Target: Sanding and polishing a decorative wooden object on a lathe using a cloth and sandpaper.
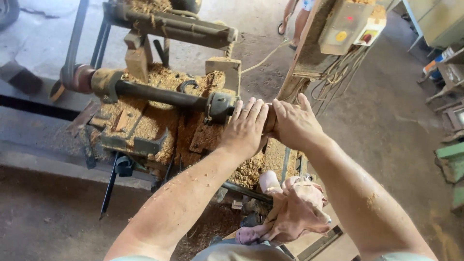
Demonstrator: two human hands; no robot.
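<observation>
Both my hands rest on a brown wooden workpiece [269, 120] mounted on a wood lathe [159, 96]. My left hand [245, 126] lies flat over the piece, fingers together, next to the dark metal chuck [220, 105]. My right hand [294, 123] wraps over the other end, touching the left. The wood is almost fully hidden by the hands. A dark steel shaft [154, 94] runs left from the chuck. Sawdust covers my forearms.
Thick sawdust [154, 121] covers the lathe bed. A pinkish rag [295, 208] lies below my arms. A control box [345, 24] with buttons and hanging cables stands at upper right. Another person's legs [295, 19] show at the top. Green machinery [452, 159] stands at right.
</observation>
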